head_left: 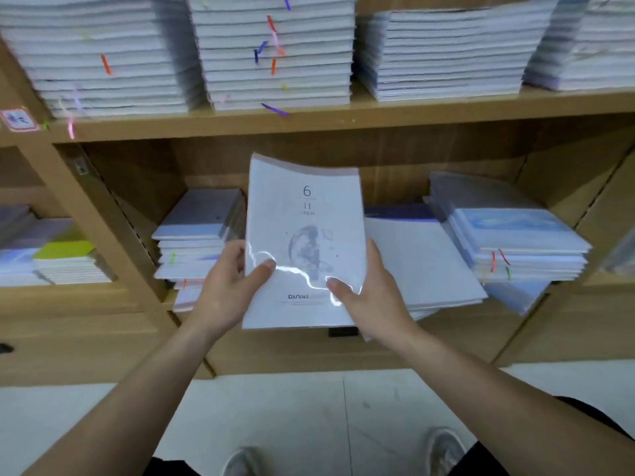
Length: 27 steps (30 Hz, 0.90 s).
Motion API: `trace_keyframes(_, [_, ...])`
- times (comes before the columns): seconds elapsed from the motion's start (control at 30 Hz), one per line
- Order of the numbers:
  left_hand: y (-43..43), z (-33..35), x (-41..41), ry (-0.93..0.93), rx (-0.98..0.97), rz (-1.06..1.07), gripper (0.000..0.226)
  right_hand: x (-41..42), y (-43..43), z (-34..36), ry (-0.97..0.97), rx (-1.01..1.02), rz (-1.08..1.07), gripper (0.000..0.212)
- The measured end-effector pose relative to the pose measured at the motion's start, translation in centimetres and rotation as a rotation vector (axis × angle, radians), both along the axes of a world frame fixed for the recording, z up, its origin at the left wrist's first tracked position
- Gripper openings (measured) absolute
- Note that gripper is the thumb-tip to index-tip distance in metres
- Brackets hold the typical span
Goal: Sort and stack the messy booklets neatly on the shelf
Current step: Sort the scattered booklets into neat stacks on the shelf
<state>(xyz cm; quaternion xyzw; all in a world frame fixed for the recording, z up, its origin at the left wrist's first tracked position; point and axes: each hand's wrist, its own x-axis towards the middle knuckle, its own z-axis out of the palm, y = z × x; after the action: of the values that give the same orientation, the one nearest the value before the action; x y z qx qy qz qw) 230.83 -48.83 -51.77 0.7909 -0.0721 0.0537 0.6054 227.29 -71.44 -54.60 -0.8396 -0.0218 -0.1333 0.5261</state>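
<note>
Booklet [304,242], white, glossy wrap, cover marked "6" and "11": held in the air before the middle of the lower shelf [446,324], top edge bowed.
Left grip [230,286]: grasping the booklet's left edge, thumb on the cover.
Right grip [371,286]: grasping the right edge, thumb on the cover.
Left stack [196,242]: toward the lower shelf's left end, uneven, lowest copies jutting past the front edge.
Flat pile [422,262]: right of centre, skewed.
Tall stack [515,242]: right end, overhanging the front edge.
Upper shelf [378,115]: high stacks [275,53] side by side, coloured tabs poking out.
</note>
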Motion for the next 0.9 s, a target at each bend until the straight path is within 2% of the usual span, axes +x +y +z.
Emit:
trace_keyframes(0.17, [-5.5, 1.2, 1.1, -0.009, 0.039, -0.066, 0.033, 0.1, -4.3, 1.8, -0.037, -0.040, -0.088, 0.059])
trace_keyframes(0.23, [-8.9, 1.7, 1.5, -0.005, -0.049, -0.089, 0.034, 0.2, -7.3, 2.4, -0.039, -0.047, -0.162, 0.062])
trace_keyframes(0.33, [-14.7, 2.0, 2.3, 0.070, -0.183, -0.141, 0.030, 0.0, -12.2, 2.9, -0.054, -0.030, -0.313, 0.047])
trace_keyframes(0.47, [-22.5, 1.6, 3.6, 0.109, -0.277, -0.193, 0.027, -0.7, -18.0, 3.3, -0.057, -0.013, -0.472, 0.048])
trace_keyframes(0.57, [-27.6, 1.0, 4.7, 0.135, -0.230, -0.193, 0.027, -0.2, -22.3, 2.6, -0.048, -0.017, -0.570, 0.052])
trace_keyframes(0.67, [-31.5, -0.2, 6.5, 0.103, -0.098, -0.202, 0.021, 0.2, -25.5, 1.1, 0.031, -0.054, -0.624, 0.056])
trace_keyframes(0.73, [-33.3, -0.9, 6.8, 0.105, -0.017, -0.258, 0.032, 0.4, -26.9, 0.2, 0.069, -0.075, -0.611, 0.049])
trace_keyframes(0.9, [-33.8, -4.3, 6.7, 0.043, 0.151, -0.582, 0.094, 0.3, -30.0, -0.6, 0.065, -0.114, -0.609, 0.043])
